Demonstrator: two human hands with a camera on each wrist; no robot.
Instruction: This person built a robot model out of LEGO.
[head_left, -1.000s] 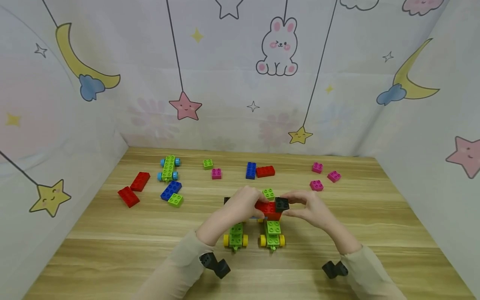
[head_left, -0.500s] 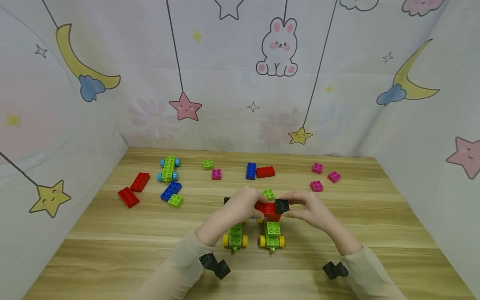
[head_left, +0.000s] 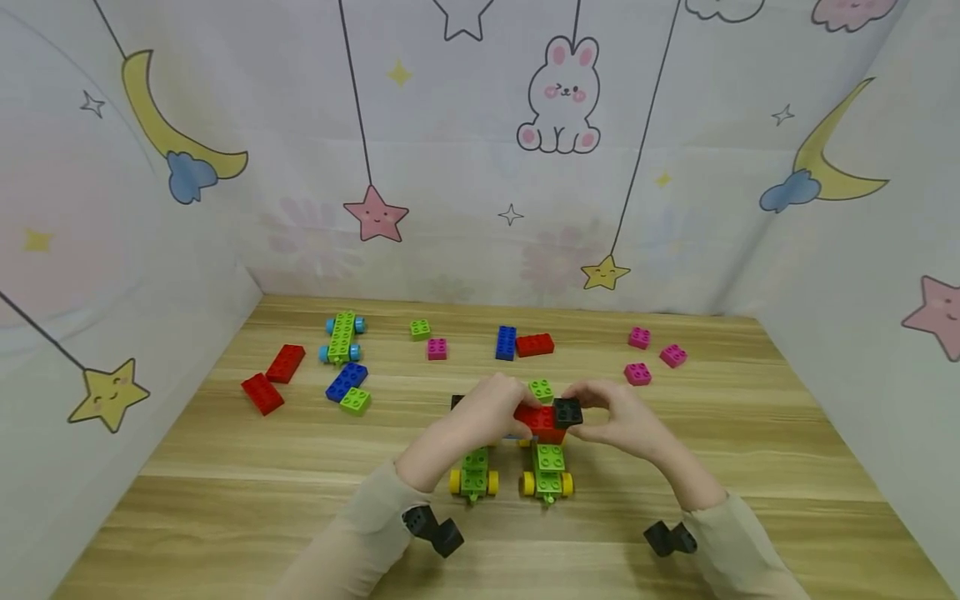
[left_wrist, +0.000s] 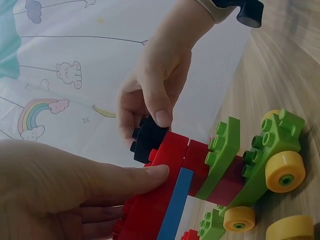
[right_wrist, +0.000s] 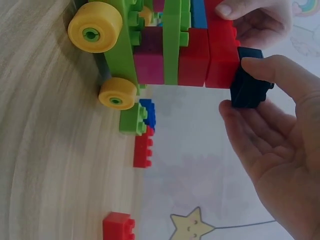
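Observation:
My left hand (head_left: 487, 417) grips the red bricks (head_left: 546, 425) at the top of a built model. At their right end, my right hand (head_left: 618, 421) pinches a black brick (right_wrist: 247, 82) between thumb and fingers. This black brick touches the top of the red brick and looks slightly tilted; I cannot tell if it is fully seated. Below come another red brick (right_wrist: 194, 55), a green plate, a magenta brick (right_wrist: 150, 60) and green bases (head_left: 549, 483) on yellow wheels (right_wrist: 95, 27). A blue piece (left_wrist: 175, 205) lies under the held red bricks. Another black brick (head_left: 457, 402) is mostly hidden behind my left hand.
Far left stands a green base (head_left: 342, 337) with blue wheels, near red bricks (head_left: 286, 363) and a blue brick (head_left: 347, 382). Behind the model lie a blue brick (head_left: 506, 342) and a red brick (head_left: 535, 344). Magenta bricks (head_left: 637, 373) are at the back right. Patterned cloth walls surround the table.
The head view has shifted slightly. Both hands keep nearly the same pose on the red bricks and the black brick.

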